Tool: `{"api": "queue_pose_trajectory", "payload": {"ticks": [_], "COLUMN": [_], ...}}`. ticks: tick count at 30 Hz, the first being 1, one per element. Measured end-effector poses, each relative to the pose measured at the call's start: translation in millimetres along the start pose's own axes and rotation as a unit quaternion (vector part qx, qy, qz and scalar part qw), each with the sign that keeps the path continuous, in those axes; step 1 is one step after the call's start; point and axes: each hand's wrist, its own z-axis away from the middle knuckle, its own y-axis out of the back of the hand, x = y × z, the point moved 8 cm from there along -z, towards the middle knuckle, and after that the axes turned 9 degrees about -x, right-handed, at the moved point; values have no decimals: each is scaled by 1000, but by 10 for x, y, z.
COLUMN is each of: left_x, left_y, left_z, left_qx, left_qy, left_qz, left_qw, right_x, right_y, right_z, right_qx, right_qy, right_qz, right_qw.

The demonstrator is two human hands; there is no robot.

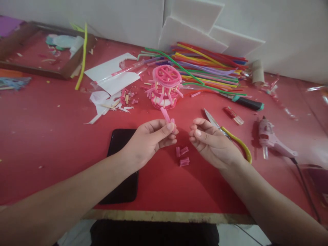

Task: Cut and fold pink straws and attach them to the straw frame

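Note:
My left hand [156,135] pinches a pink pipe cleaner piece [165,115] between thumb and fingers, with a shorter pink end beside it. My right hand [212,140] is a little to the right, fingers loosely curled and partly apart, with nothing visible in it. Below and between the hands lie 3 short folded pink pieces [184,161] on the red table. Just beyond the left hand stands a round pink structure [166,87] of pipe cleaners and small sticks, with a spoked top. Scissors [211,118] with a yellow handle lie partly under my right hand.
A black phone [123,184] lies beneath my left forearm. At right are a pink glue gun [274,136], a cutter knife [248,102] and a red lighter [233,115]. Behind are colourful pipe cleaners [210,65], white paper [112,73] and a wooden frame [33,70].

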Motion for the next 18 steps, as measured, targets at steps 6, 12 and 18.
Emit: {"api": "queue_pose_trajectory", "payload": {"ticks": [6, 12, 18], "left_x": [-10, 5, 14], "left_y": [17, 16, 27], "left_z": [-17, -16, -21], "left_qx": [-3, -5, 5], "left_qy": [-1, -6, -7], "left_qz": [7, -2, -13], "left_qw": [1000, 1000, 1000], "right_x": [-411, -782, -1064], "right_y": [141, 257, 310], "right_z": [-15, 64, 172], "right_qx": [50, 124, 153], "right_qy": [120, 217, 294], "right_qz": [139, 372, 557], "right_qw": [982, 894, 762]}}
